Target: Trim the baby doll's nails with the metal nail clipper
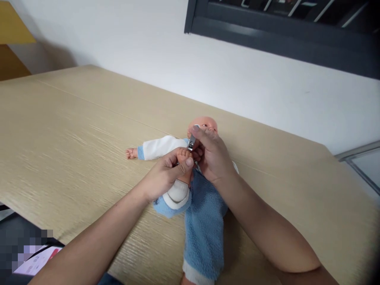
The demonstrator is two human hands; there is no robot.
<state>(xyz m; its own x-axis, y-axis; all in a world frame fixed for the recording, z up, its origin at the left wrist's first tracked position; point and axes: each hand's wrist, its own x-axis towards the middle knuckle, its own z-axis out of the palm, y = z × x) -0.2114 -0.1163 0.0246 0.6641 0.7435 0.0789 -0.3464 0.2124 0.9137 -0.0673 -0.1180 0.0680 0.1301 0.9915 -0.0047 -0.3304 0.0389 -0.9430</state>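
Note:
A baby doll (202, 221) in a blue and white fleece suit lies on its back on the wooden table (74, 130), head toward the wall. My left hand (164, 176) is closed round the doll's raised foot (184, 155), thumb on the toes. My right hand (212, 156) is closed on a small metal nail clipper (192, 141), whose jaws rest at the doll's toes. The doll's white-sleeved arm (157, 147) stretches left; its other arm is hidden behind my right hand.
A white wall runs behind the table, with a dark window frame (267, 35) high on the right. A yellow shelf (12, 43) is at the far left. A blurred dark object with a pink patch (29, 253) lies below the table's near left edge.

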